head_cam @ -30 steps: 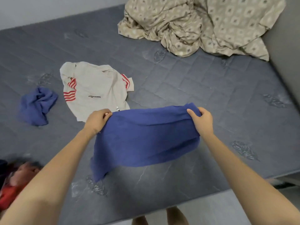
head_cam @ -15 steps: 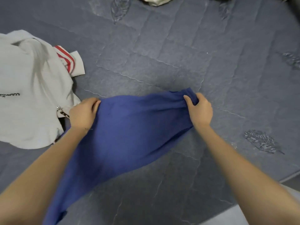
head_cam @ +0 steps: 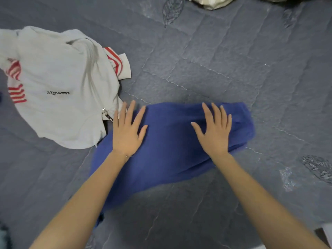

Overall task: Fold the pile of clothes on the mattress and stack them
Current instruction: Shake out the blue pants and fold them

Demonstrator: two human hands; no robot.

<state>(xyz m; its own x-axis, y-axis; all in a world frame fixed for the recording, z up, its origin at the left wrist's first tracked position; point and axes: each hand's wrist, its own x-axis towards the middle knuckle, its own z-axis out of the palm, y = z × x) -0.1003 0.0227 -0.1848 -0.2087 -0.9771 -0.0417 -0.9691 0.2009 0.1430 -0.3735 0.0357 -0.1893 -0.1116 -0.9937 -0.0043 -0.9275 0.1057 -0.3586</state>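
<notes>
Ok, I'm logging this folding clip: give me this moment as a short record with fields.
left hand: open, flat on blue garment's left end
right hand: open, flat on its right part
blue garment: lying on mattress under both hands
white jacket: crumpled, left of it, red stripes
mattress: grey, quilted
beige cloth: top edge, mostly cut off

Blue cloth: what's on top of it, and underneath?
Left hand and right hand rest flat on the blue cloth. Underneath is hidden; grey mattress surrounds it.
</notes>
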